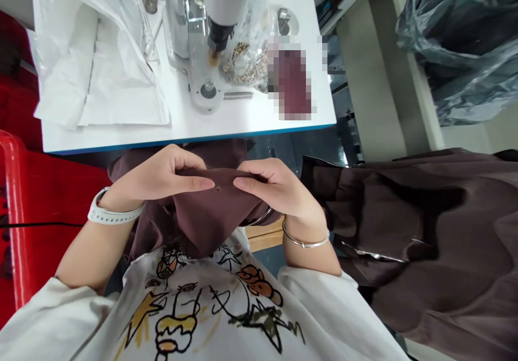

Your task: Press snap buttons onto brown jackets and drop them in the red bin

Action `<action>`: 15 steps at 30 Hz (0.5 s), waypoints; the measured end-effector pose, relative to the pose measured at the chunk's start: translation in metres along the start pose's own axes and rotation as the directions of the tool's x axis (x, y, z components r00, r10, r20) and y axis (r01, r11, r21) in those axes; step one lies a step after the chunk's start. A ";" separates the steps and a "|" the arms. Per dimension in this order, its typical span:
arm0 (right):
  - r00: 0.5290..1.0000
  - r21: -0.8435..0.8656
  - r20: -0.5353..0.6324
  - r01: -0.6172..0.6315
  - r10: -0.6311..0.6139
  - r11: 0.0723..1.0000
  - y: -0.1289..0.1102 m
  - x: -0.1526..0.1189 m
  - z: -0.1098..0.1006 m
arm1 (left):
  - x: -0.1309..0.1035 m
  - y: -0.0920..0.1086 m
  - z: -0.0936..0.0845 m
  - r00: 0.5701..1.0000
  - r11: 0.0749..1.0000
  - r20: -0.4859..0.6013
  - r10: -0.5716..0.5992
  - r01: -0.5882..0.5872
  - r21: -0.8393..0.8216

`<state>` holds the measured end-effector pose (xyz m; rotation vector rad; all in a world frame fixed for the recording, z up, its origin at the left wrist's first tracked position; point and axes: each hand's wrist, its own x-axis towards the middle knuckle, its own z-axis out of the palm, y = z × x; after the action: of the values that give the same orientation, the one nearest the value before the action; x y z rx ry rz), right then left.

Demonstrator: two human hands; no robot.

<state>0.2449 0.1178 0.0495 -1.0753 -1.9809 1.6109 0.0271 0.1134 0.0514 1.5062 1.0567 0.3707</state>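
White printed shirt [214, 318] nearest, w/ L hand [172, 175] & R hand [277, 185] each pinching brown cloth [214, 212] just off tabletop's [263, 119] near edge, prob. to keep it taut around tiny mark [217, 189].

The brown cloth [210, 215] is matt and pretty smooth, falling in soft folds, and its zipper teeth [266, 213] look like shiny metal. Tabletop [259, 121] is slick white with a bit of sheen, and the spring [238, 96] is bare, bright metal. The clear bag [259, 21] is thin crinkly plastic, full of glare, over glossy metal bits [240, 53]. Red crate [60, 204] is glossy hard plastic; bin liner [457, 42] is wrinkly, shiny film. Bangle [305, 243] is polished metal, watch strap [113, 215] smooth, matt, kinda rubbery. Wood [265, 236] looks plain, light and grainy.
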 end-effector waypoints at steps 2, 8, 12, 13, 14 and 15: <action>1.000 -0.018 0.011 0.021 -0.020 1.000 -0.002 0.005 -0.002 | 0.001 0.000 -0.001 1.000 0.999 -0.017 -0.012 0.011 -0.044; 0.994 -0.085 0.092 0.058 -0.050 0.995 -0.002 0.012 -0.006 | 0.004 -0.002 -0.001 0.997 0.998 -0.055 -0.046 0.043 -0.047; 0.993 -0.214 -0.110 -0.060 0.037 0.975 0.008 0.025 -0.017 | 0.010 -0.006 0.001 0.993 0.999 -0.115 -0.017 0.022 0.039; 0.971 -0.248 -0.239 -0.091 0.030 0.964 0.013 0.031 -0.022 | 0.011 -0.008 0.003 0.992 0.998 -0.122 -0.007 0.015 0.066; 0.932 -0.286 -0.363 -0.117 0.005 0.951 0.019 0.040 -0.027 | 0.012 -0.009 0.005 0.993 0.996 -0.120 0.002 0.009 0.087; 0.888 -0.331 -0.460 -0.138 -0.032 0.933 0.026 0.049 -0.032 | 0.013 -0.010 0.008 0.994 0.995 -0.106 0.006 0.004 0.100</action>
<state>0.2440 0.1774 0.0256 -1.4959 -1.9529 0.9063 0.0359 0.1170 0.0358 1.5902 1.1728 0.4075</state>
